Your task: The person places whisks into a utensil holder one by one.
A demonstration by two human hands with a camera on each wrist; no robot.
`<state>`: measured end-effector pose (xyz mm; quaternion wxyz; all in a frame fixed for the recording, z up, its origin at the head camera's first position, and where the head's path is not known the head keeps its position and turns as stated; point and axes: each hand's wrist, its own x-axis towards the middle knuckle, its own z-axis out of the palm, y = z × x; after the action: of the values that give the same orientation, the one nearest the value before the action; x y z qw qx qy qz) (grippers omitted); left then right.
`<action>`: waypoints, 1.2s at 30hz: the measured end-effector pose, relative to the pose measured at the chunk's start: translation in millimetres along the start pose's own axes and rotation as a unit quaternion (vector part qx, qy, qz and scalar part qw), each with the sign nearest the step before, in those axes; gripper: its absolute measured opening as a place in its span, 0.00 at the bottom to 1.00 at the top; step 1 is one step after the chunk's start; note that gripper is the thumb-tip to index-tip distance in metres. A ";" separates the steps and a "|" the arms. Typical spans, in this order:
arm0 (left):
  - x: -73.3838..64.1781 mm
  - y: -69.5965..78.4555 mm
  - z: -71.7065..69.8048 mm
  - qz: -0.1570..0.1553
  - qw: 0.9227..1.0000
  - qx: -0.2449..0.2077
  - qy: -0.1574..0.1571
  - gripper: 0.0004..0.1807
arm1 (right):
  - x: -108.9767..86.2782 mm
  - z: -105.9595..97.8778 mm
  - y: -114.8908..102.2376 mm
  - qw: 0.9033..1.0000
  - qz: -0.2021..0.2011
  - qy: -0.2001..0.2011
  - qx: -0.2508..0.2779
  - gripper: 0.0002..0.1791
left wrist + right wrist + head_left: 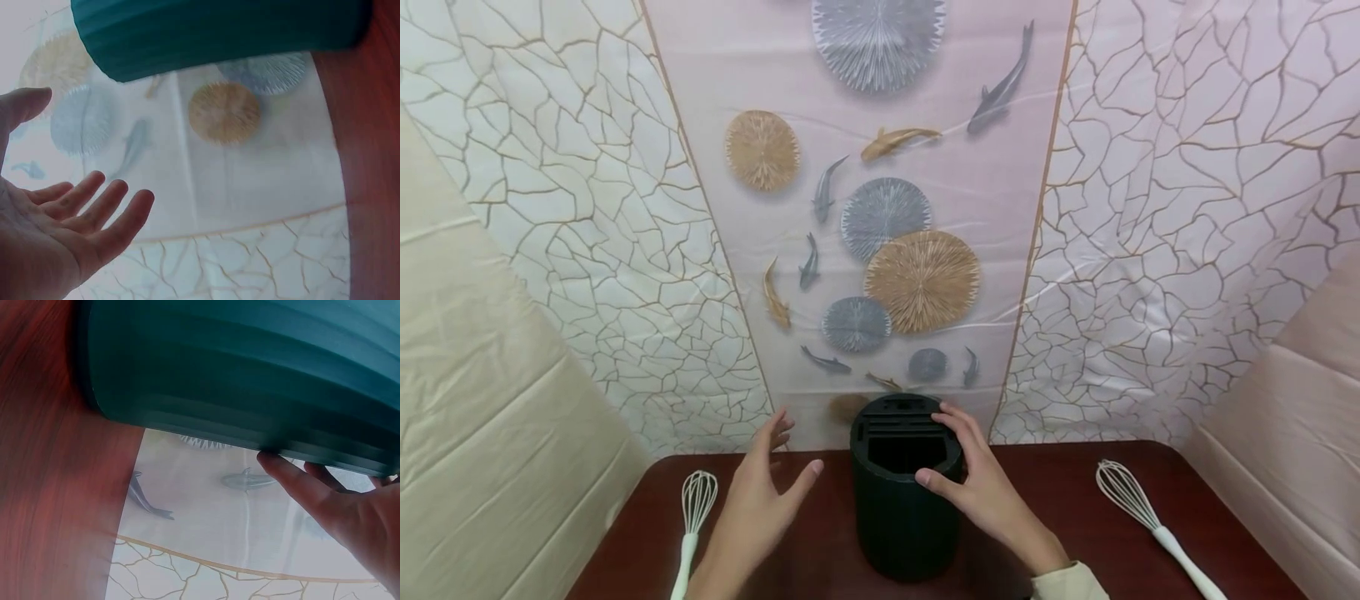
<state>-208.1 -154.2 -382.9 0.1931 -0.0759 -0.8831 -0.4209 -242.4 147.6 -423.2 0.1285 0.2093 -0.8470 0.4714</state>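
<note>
A dark green cylindrical holder (906,521) with a slotted top and a wide opening stands upright on the table, mid-front in the head view. At its upper right side is my right hand (988,483), thumb by the front rim and fingers spread toward the back rim. The right wrist view shows the fingertips of that hand (350,506) right at the holder's ribbed wall (250,381). Left of the holder, my left hand (760,492) is held apart from it, palm inward and thumb spread. It holds nothing in the left wrist view, where the holder's wall (212,37) appears above.
On the dark red table (820,533) lie two whisks with pale handles: one whisk (691,525) left of the left hand, another whisk (1150,521) at the right. A patterned cloth (880,367) hangs behind the table, with beige panels (497,400) at the sides.
</note>
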 end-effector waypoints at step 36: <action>-13.6 -140.8 -80.1 -0.238 0.963 0.127 -0.021 0.51 | 2.0 0.9 -0.6 0.999 -0.007 -0.001 -0.038 0.40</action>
<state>-215.2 -305.0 -443.2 0.0766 0.1522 -0.9257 -0.3378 -243.9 146.1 -422.4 0.1390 0.2104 -0.8628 0.4381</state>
